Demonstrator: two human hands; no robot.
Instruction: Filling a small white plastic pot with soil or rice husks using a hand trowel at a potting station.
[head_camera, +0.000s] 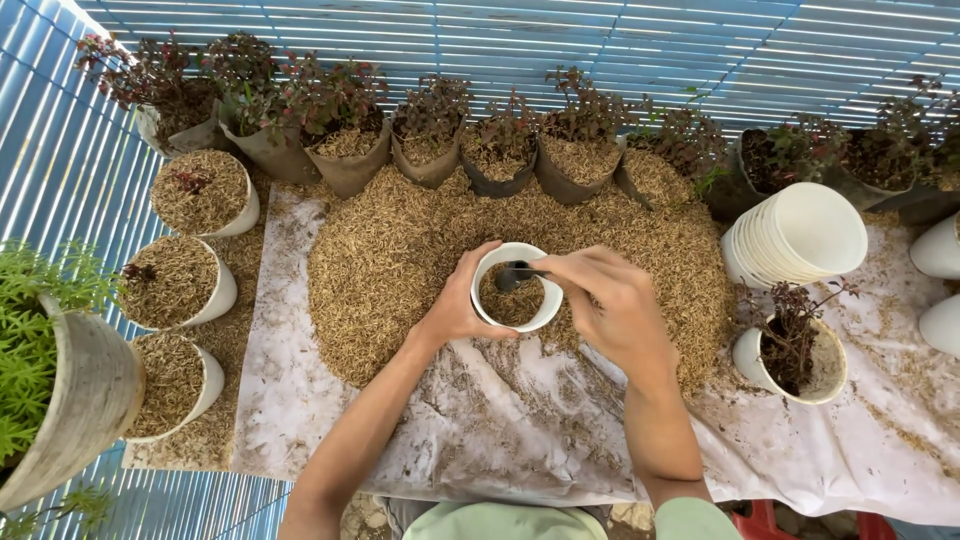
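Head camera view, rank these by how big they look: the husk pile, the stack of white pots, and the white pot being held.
1. husk pile
2. stack of white pots
3. white pot in the left hand

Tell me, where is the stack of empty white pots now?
In the head view the stack of white pots lies on its side at the right, beside the husk pile and just above a white pot with a red plant.

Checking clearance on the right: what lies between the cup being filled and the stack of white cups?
The head view shows the right hand and husk pile between held cup and stack.
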